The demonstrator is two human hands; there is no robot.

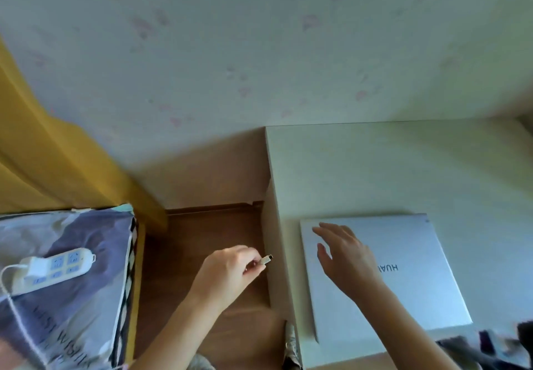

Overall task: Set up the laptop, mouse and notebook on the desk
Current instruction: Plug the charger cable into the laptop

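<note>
A closed laptop (403, 277) lies flat on the surface (389, 167) at the right, near its left edge. The right hand (346, 254) rests over the laptop's left part. Left of the surface, over the floor (202, 234), the left hand (227, 271) holds a cable plug (266, 259). At far left, a power strip (54, 268) lies on a bed (72, 297).

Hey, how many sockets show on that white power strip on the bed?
4 blue sockets show on the power strip, in two rows of two. A white plug at its left end may cover more.
</note>
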